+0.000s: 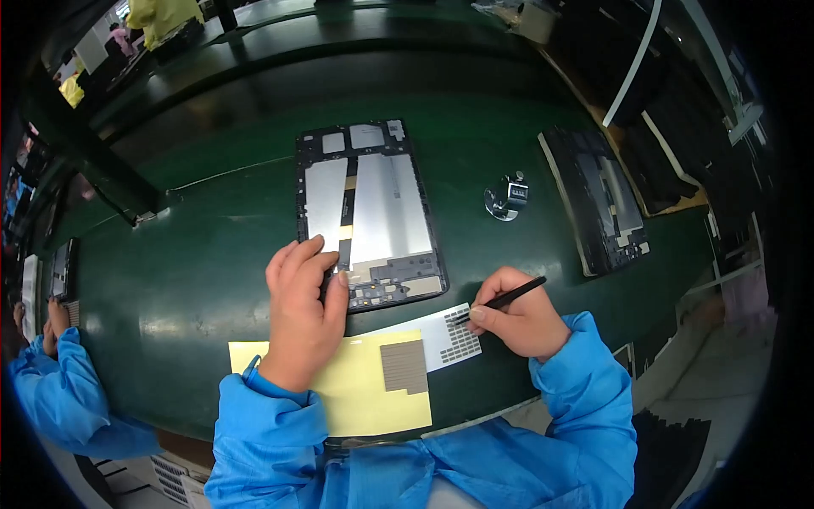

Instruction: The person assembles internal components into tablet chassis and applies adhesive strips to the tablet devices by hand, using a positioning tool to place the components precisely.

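Observation:
An opened tablet (394,204) lies flat in front of me, its silver inner plates and dark frame showing. My left hand (305,305) rests at its lower left corner, fingers apart and touching the frame. Pinched in my right hand (519,318) are slim black tweezers (519,293), their tip down at a white sheet (434,339) with rows of small grey stickers (462,343). A yellow sheet (356,399) overlaps the white one and carries a block of brownish-grey strips (404,366). My left wrist lies over the yellow sheet.
A metal hand tally counter (507,197) stands right of the tablet. Beyond it is a stack of similar tablet housings (593,204). At the far left, a co-worker's blue sleeve (64,382) and hand reach onto the green table (170,297). A dark shelf edge crosses the back.

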### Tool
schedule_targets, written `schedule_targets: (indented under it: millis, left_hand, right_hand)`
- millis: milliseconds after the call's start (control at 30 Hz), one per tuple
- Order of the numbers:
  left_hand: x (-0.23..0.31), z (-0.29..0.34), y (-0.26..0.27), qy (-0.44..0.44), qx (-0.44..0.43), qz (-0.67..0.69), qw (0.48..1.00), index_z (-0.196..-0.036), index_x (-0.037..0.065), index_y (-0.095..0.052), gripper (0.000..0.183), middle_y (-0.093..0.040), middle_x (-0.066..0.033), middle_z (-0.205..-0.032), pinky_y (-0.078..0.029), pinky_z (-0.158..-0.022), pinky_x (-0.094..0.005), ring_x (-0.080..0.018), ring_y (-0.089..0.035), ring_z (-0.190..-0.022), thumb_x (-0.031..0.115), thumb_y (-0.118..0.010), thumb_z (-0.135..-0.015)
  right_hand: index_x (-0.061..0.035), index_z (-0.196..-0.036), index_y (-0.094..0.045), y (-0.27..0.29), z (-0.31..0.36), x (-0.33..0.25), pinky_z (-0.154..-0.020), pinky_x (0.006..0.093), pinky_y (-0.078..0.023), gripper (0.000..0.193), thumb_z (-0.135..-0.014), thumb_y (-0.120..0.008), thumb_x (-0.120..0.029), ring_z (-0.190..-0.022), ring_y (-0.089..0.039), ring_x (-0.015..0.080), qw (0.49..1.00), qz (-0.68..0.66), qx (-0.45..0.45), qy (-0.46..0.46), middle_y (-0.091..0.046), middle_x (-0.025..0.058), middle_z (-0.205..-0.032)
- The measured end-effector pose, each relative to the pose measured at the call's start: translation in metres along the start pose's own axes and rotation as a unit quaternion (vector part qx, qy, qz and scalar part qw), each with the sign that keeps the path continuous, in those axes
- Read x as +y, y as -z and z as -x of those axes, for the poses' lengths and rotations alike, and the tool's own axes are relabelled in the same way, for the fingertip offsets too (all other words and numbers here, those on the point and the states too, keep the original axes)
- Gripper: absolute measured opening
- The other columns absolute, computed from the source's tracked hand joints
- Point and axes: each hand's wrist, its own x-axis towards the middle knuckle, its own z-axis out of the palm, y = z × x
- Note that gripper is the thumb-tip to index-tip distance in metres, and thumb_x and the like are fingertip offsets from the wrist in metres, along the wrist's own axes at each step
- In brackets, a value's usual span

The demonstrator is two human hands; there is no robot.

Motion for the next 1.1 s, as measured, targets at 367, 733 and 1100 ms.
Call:
schedule_targets:
  millis: [367, 733, 1100]
  left_hand:
    - [0.031, 0.008, 0.02, -0.192, -0.083, 0.059, 0.976, -0.092, 0.003, -0.063, 0.022, -0.059, -0.0104, -0.098, -0.041, -0.083, -0.0372, -0.0277, -0.054, -0.094, 0.002, -0.07, -0.072]
    - [0.05, 0.014, 0.003, -0.205, -0.331, 0.101, 0.915, -0.098, 0.005, -0.067, 0.035, -0.057, -0.0084, -0.102, -0.042, -0.081, -0.0381, -0.0277, -0.053, -0.095, 0.021, -0.078, -0.068]
    - [0.047, 0.009, 0.008, -0.199, -0.323, 0.105, 0.919, -0.098, 0.006, -0.067, 0.034, -0.058, -0.008, -0.102, -0.042, -0.081, -0.0379, -0.0276, -0.054, -0.095, 0.02, -0.078, -0.069]
  right_hand:
    - [-0.0027, -0.086, -0.054, -0.006, 0.009, 0.006, -0.069, 0.0275, -0.045, 0.015, -0.083, -0.069, -0.005, -0.078, -0.052, 0.0121, 0.994, 0.088, -0.061, 0.014, -0.056, 0.0052, -0.083]
    - [-0.0025, -0.087, -0.055, -0.007, 0.013, 0.004, -0.067, 0.0245, -0.048, 0.016, -0.082, -0.07, -0.002, -0.077, -0.057, 0.0095, 0.98, 0.17, -0.098, 0.042, -0.06, 0.0053, -0.083]
    - [-0.0009, -0.085, -0.055, -0.008, 0.008, -0.001, -0.067, 0.0241, -0.049, 0.012, -0.084, -0.066, 0.0, -0.077, -0.059, 0.0114, 0.997, 0.05, -0.056, -0.003, -0.06, 0.0065, -0.082]
